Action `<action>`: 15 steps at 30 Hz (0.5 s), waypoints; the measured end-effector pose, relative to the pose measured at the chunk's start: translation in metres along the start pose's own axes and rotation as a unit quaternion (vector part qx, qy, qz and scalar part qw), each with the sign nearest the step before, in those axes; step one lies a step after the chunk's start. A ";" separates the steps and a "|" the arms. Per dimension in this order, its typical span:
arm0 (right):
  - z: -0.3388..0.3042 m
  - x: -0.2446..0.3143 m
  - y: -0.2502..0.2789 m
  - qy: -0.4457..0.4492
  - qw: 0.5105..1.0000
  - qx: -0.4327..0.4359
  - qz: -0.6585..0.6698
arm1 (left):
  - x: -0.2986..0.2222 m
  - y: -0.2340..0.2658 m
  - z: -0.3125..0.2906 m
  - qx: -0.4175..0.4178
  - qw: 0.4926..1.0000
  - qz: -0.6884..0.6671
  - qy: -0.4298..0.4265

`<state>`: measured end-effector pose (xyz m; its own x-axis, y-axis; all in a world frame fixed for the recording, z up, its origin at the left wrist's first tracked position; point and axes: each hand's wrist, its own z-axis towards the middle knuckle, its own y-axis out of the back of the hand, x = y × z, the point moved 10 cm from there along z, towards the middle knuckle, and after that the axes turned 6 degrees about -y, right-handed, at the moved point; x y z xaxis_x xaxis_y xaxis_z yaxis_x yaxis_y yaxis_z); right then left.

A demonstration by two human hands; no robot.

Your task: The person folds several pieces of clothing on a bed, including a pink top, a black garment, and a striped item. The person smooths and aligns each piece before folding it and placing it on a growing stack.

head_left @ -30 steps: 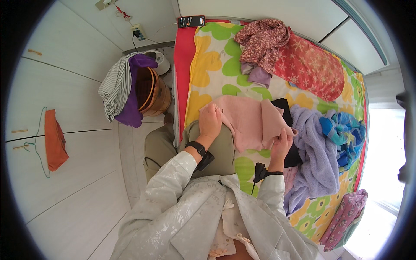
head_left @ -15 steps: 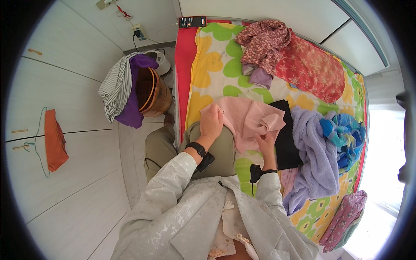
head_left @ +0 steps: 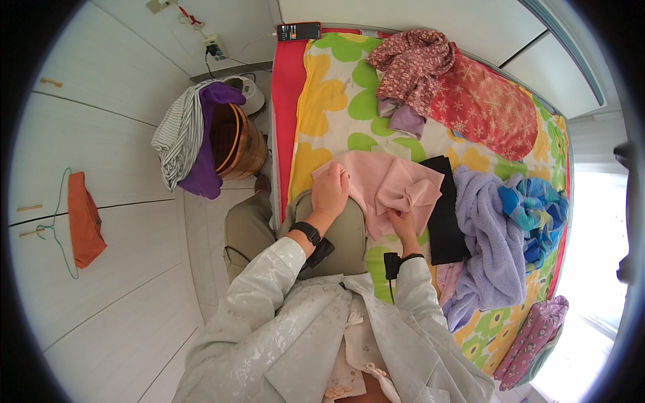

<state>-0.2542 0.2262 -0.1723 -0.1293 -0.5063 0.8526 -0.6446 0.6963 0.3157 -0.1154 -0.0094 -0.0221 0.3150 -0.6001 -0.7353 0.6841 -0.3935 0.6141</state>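
Head view: the pink cloth (head_left: pixel 386 181) is right around the middle of the frame, lying partly over the flowered bedspread (head_left: pixel 329 94) with its left end by the person's knee, and the right part is flopped over on itself in a loose, crumply fold. Left hand (head_left: pixel 330 190) has its fingers curled in and is pinching the cloth near its left end. Right hand (head_left: pixel 402 225) has a pinch on the lower edge of that fold, thumb and fingers together, though some of the fingertips are hidden so I can't tell exactly how much fabric is in there. Just right of the pink there's a flat black cloth (head_left: pixel 447 218), then a rumpled lavender fleece (head_left: pixel 490 235) touching it, then a bunched blue checked cloth (head_left: pixel 541 215) toward the right edge. Upper right has a red snowflake cloth (head_left: pixel 494 111) with a scrunched maroon floral garment (head_left: pixel 413 67) against its left side. Over at upper left, a wooden bucket (head_left: pixel 250 149) sits next to the bed with purple fabric (head_left: pixel 203 183) and a striped cloth (head_left: pixel 178 138) draped over its side.
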 end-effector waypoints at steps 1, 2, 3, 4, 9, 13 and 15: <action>0.000 0.002 0.000 0.008 1.000 0.003 -0.011 | 0.000 0.000 0.000 0.000 1.000 -0.001 -0.001; 0.001 0.001 0.001 -0.005 1.000 0.005 -0.022 | 0.000 0.000 0.000 0.000 1.000 0.000 0.000; 0.002 -0.003 0.002 -0.028 0.999 0.003 -0.038 | 0.000 0.000 0.000 0.001 1.000 0.000 0.002; 0.002 0.001 0.002 -0.015 0.999 0.002 -0.037 | 0.000 0.000 0.000 0.003 1.000 0.001 0.004; 0.003 -0.002 0.003 -0.030 0.998 -0.011 -0.062 | 0.000 -0.001 0.000 0.008 1.000 -0.003 0.008; 0.003 0.004 0.003 0.008 0.999 -0.016 -0.050 | 0.002 0.000 -0.002 0.006 1.000 -0.011 0.024; 0.003 0.001 0.005 -0.006 0.997 -0.028 -0.067 | 0.002 0.005 -0.003 -0.020 0.999 -0.027 0.024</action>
<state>-0.2603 0.2277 -0.1712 -0.0536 -0.6019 0.7968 -0.6132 0.6496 0.4495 -0.1093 -0.0108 -0.0214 0.3078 -0.5443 -0.7804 0.7268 -0.3947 0.5620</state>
